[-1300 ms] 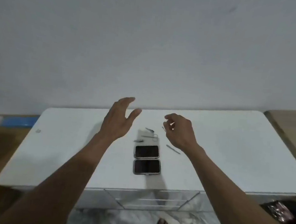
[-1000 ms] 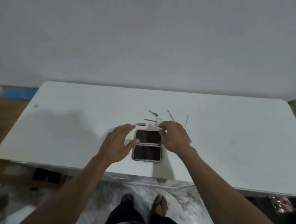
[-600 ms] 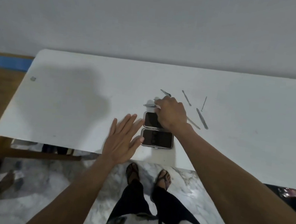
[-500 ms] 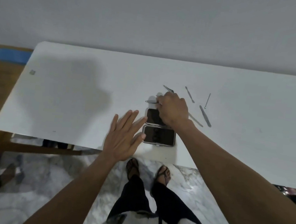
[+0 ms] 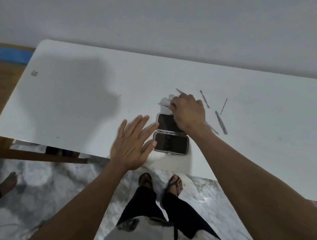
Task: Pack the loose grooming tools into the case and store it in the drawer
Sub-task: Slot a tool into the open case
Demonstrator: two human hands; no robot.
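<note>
An open grooming case (image 5: 171,143) lies flat on the white table (image 5: 77,101), its two dark halves one behind the other. My left hand (image 5: 131,146) hovers open at the case's left edge, fingers spread. My right hand (image 5: 187,113) rests over the far half of the case, fingers closed down on a thin metal tool (image 5: 162,104) whose tip sticks out to the left. Another tool (image 5: 179,91) pokes out beyond the knuckles. To the right lie several loose tools: a slim pusher (image 5: 205,99), a thin pick (image 5: 223,106), a thicker file (image 5: 221,122).
The table's front edge runs just below the case. Under it are my legs and sandalled feet (image 5: 160,182) on a marbled floor. A wooden surface with a blue object (image 5: 8,55) lies at the left. Another person's foot (image 5: 8,182) stands at the lower left.
My view has tilted down and closer. My right hand came down from above the table onto the tools behind the case. My left hand dropped to the case's left side.
</note>
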